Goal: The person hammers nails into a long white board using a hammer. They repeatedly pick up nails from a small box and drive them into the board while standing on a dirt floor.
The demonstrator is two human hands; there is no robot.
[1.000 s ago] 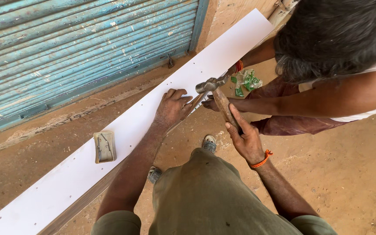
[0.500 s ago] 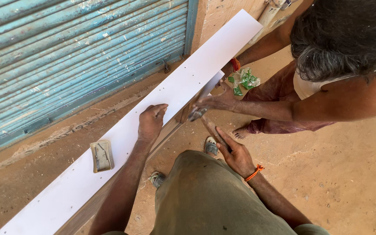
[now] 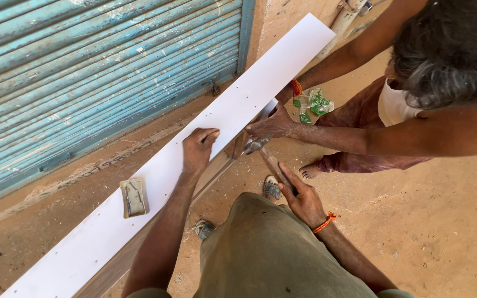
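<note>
Left hand point(image 3: 197, 150) pressed knuckles-up on the long white laminated board point(image 3: 155, 176), fingers curled, holding nothing, likely pinning it steady. Right hand point(image 3: 303, 200) wrapped closed around the wooden handle of a steel-headed hammer point(image 3: 260, 152), head at 11 o'clock from that hand, right at the board's near edge. Co-worker's hand point(image 3: 271, 126) grips that edge beside the hammer head, seemingly bracing it. Small metal tin point(image 3: 134, 197) rests on the board at 8 o'clock from the left hand, within reach.

The long board point(image 3: 167, 165) shows a smooth, matt white laminate face over a brown wooden edge, the hammer point(image 3: 265, 153) has a dull metal head on a wooden handle, the rolling shutter point(image 3: 95, 72) is ribbed metal with chipped blue paint, and the ground point(image 3: 443, 232) is rough and sandy.
</note>
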